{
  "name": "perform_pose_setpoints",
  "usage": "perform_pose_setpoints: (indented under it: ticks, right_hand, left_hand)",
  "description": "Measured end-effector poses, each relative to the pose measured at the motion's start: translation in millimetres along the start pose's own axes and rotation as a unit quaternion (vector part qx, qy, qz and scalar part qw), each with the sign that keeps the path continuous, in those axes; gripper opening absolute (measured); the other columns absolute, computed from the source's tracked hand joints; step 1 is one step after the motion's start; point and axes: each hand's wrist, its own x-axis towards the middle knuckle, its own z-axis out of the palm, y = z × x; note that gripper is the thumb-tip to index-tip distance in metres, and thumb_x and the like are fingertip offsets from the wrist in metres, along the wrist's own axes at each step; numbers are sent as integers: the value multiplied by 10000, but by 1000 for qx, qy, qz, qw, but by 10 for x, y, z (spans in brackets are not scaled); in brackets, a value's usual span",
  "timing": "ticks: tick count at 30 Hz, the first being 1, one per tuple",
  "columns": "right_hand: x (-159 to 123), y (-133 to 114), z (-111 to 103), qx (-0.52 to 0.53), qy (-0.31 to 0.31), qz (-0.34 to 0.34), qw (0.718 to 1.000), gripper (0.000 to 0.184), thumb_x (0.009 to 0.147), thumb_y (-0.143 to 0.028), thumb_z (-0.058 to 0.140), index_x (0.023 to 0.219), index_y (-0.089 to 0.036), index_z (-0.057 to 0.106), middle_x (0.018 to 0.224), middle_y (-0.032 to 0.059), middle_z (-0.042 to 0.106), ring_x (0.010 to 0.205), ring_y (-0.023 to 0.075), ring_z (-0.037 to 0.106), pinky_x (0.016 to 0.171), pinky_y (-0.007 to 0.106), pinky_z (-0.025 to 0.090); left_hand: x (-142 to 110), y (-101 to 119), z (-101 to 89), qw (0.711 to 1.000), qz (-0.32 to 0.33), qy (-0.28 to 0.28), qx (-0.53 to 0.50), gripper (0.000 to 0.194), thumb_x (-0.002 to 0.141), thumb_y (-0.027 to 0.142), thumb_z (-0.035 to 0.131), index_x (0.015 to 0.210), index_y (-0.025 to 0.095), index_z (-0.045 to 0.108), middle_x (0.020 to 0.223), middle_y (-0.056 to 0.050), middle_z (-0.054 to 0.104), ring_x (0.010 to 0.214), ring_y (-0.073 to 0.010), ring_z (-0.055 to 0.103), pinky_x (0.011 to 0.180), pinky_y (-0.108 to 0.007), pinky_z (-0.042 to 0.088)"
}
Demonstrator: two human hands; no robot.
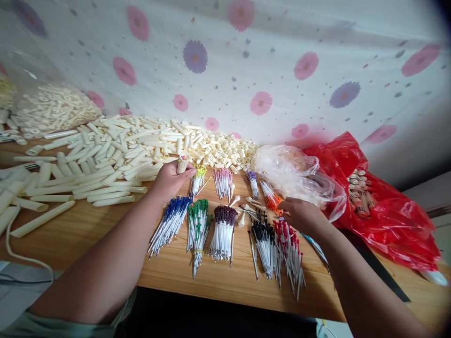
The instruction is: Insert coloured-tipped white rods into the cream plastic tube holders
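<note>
My left hand (169, 180) is closed around a cream pen barrel (182, 163), held upright with coloured refill tips showing at its open top. My right hand (302, 214) hovers with fingers bent over the bundles of refills, near the orange-tipped bundle (270, 195) and the red-tipped bundle (291, 246); what its fingers pinch, if anything, is hidden. Other refill bundles lie in a row on the wooden table (218, 277): blue (171, 223), green (198, 225), dark purple (224, 230), black (262, 241), yellow (198, 180), pink (223, 181).
A large heap of cream pen barrels (105, 155) covers the table's left. Small cream caps (225, 150) are piled behind the refills. A clear plastic bag (296, 173) and a red plastic bag (384, 211) with parts lie at the right. A floral cloth (246, 70) hangs behind.
</note>
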Motion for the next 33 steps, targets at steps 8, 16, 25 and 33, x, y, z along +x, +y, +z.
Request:
perform_pose_setpoints:
  ticks: [8, 16, 25, 33]
  right_hand:
    - [692, -1571, -442, 131, 127, -354, 917, 210, 894, -212, 496, 811, -209, 688, 861, 31, 662, 847, 165, 587, 722, 268, 428]
    - [1348, -2116, -242, 20, 61, -395, 917, 166, 842, -177, 541, 854, -215, 703, 955, 47, 702, 883, 202, 623, 631, 256, 426]
    - [1319, -2033, -289, -6, 65, -402, 913, 157, 882, -205, 518, 864, -194, 674, 925, 57, 684, 872, 198, 620, 613, 254, 410]
    - [1288, -1986, -272, -8, 66, -398, 915, 186, 912, -202, 469, 892, -175, 652, 931, 68, 669, 865, 202, 614, 637, 273, 435]
  left_hand:
    - [-32, -81, 53, 992, 8, 9, -122, 153, 706, 292, 656, 703, 157, 583, 476, 70, 416, 433, -80, 371, 437, -210, 296]
    - [-20, -138, 8, 992, 23, 10, -126, 161, 747, 305, 636, 702, 159, 585, 494, 60, 443, 460, -89, 399, 471, -223, 326]
    - [7, -117, -16, 993, 9, 18, -113, 178, 736, 328, 636, 706, 161, 582, 516, 58, 448, 462, -94, 413, 483, -229, 344]
    - [28, -124, -19, 996, -12, 14, -87, 170, 728, 313, 640, 724, 152, 584, 528, 61, 452, 465, -87, 408, 477, -219, 338]
